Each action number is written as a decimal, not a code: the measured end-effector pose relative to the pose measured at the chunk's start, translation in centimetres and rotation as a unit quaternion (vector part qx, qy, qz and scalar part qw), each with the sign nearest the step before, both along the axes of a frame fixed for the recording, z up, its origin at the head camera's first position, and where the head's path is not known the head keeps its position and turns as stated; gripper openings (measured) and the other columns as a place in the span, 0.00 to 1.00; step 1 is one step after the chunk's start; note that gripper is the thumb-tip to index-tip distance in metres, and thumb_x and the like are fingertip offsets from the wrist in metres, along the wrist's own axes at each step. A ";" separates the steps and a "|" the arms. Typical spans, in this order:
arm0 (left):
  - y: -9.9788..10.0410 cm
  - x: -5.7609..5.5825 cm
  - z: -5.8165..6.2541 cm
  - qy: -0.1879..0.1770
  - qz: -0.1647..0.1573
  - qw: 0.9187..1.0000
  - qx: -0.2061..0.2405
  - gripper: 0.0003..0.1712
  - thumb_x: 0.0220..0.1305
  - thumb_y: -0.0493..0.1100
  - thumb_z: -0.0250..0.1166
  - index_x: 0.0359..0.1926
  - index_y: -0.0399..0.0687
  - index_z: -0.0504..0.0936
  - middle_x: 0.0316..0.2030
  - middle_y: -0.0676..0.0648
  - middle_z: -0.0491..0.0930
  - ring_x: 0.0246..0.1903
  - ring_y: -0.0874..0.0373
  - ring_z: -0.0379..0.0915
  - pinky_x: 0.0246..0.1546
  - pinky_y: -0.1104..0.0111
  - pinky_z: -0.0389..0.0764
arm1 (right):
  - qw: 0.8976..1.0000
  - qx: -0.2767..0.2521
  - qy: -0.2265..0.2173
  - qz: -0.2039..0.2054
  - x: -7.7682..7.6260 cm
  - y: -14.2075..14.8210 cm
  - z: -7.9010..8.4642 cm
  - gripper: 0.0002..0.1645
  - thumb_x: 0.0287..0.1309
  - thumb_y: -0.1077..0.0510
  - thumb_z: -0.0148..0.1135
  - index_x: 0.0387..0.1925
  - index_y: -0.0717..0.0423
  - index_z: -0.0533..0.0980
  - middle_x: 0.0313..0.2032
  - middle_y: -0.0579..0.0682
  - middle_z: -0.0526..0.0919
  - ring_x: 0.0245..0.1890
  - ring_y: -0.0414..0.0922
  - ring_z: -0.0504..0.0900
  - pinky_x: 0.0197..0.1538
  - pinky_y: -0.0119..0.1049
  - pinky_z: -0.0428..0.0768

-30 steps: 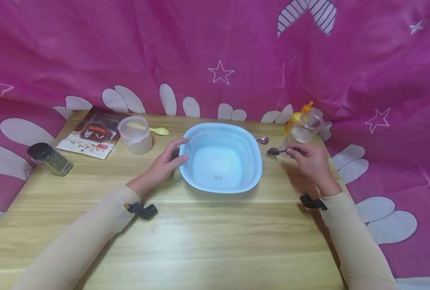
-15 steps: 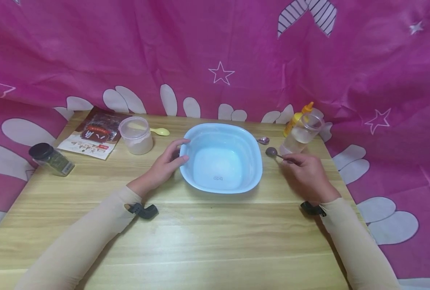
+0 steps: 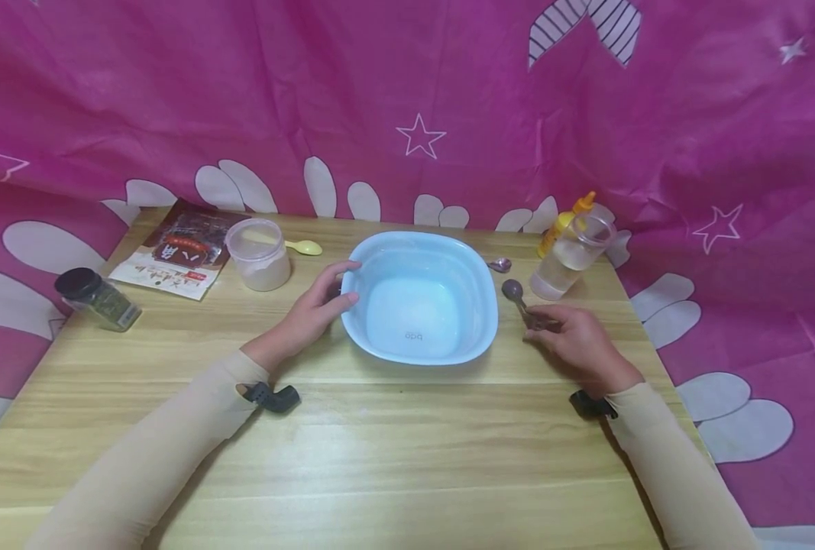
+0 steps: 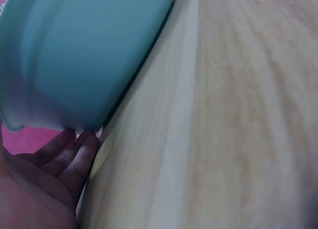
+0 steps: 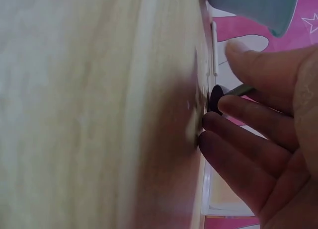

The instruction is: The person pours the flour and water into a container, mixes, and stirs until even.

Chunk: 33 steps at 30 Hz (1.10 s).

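A light blue plastic basin (image 3: 417,355) stands mid-table. My left hand (image 3: 314,304) holds its left rim, thumb and forefinger at the edge. In the left wrist view, the other fingers (image 4: 79,162) touch the basin's outer wall (image 4: 94,55). To the basin's right, a dark spoon (image 3: 512,290) lies with its bowl pointing away. My right hand (image 3: 582,340) is low over its handle, thumb and forefinger spread apart on either side. From the right wrist, the spoon's dark bowl (image 5: 216,98) shows beyond the loosely extended fingers (image 5: 238,164).
A clear cup of liquid (image 3: 560,267) and a yellow squeeze bottle (image 3: 554,233) stand at back right, near a small metallic spoon (image 3: 499,265). On the left are a tub of white powder (image 3: 263,267), yellow spoon (image 3: 305,247), brown-white packet (image 3: 176,252) and black-lidded jar (image 3: 101,299).
My right hand has come toward me and down from beside the cup, bringing the dark spoon to the table. Its thumb and forefinger have parted. The left hand and basin stay put.
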State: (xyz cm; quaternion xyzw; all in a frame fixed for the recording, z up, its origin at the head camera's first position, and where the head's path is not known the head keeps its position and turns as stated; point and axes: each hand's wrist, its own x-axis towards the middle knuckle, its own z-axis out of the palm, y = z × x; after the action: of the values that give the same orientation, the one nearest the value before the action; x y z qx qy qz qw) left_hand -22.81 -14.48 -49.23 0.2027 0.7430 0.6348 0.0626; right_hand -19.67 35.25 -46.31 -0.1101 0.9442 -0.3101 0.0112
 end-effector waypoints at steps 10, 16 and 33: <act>-0.1 -0.1 0.3 0.000 0.001 1.000 0.001 0.33 0.85 0.44 0.61 0.84 0.53 0.64 0.72 0.30 0.75 0.71 0.35 0.75 0.71 0.42 0.77 | 0.999 0.038 -0.001 0.027 -0.2 0.1 0.1 0.31 0.66 0.55 0.83 0.68 0.53 0.84 0.59 0.55 0.91 0.58 0.56 0.90 0.62 0.60 0.87; -0.2 0.0 0.4 -0.001 0.000 1.000 0.000 0.33 0.85 0.44 0.61 0.84 0.53 0.64 0.73 0.30 0.74 0.72 0.35 0.74 0.71 0.40 0.76 | 0.999 0.042 -0.016 0.023 -0.1 0.1 0.0 0.32 0.67 0.54 0.82 0.70 0.50 0.84 0.61 0.52 0.89 0.60 0.55 0.89 0.65 0.61 0.85; -0.1 0.1 0.2 0.003 -0.004 1.000 0.004 0.33 0.85 0.43 0.61 0.84 0.51 0.64 0.72 0.28 0.75 0.71 0.34 0.75 0.63 0.62 0.84 | 0.996 0.082 -0.007 0.029 0.9 -0.2 -0.3 0.32 0.69 0.56 0.80 0.72 0.53 0.82 0.70 0.57 0.83 0.68 0.60 0.82 0.71 0.65 0.79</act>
State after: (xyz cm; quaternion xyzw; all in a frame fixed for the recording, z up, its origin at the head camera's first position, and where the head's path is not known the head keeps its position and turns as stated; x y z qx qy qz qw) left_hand -22.72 -14.61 -49.05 0.2077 0.7398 0.6369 0.0620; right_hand -18.80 35.03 -46.59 -0.1338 0.9629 -0.2318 0.0355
